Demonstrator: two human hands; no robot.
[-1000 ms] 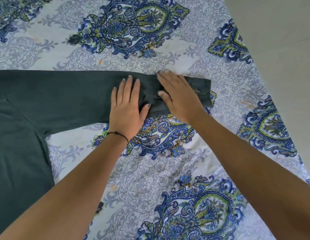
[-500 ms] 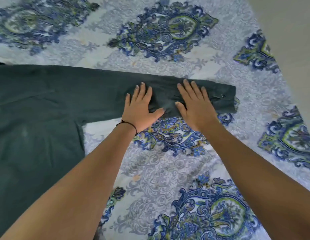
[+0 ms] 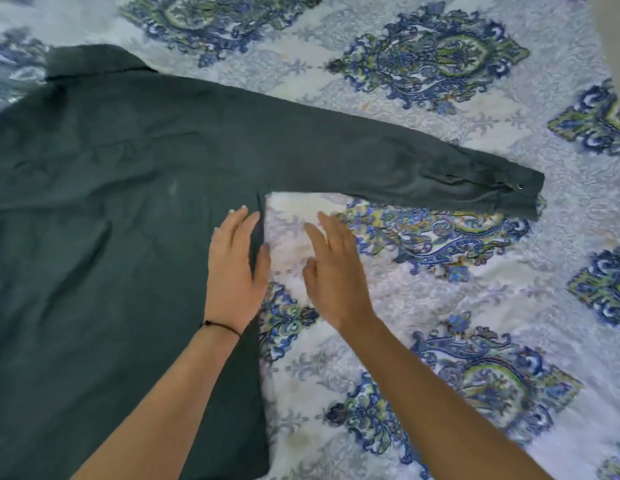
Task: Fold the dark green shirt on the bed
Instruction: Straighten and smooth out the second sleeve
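Note:
The dark green shirt point(image 3: 104, 237) lies flat on the bed point(image 3: 474, 271), filling the left half of the view, collar at the far left. Its long sleeve point(image 3: 422, 171) stretches out to the right, cuff at the far end. My left hand point(image 3: 234, 268) lies flat with straight fingers on the shirt's right side edge, just below the armpit. My right hand point(image 3: 336, 271) is beside it over the bare sheet, fingers straight and slightly spread, holding nothing; whether it touches the sheet I cannot tell.
The bedsheet is pale with large blue and green paisley medallions. The bed's right edge and a strip of pale floor point(image 3: 613, 29) show at the top right corner.
Both hands have left the sleeve and moved left and toward me, to the shirt's side edge. The view has shifted left, so more of the shirt body shows.

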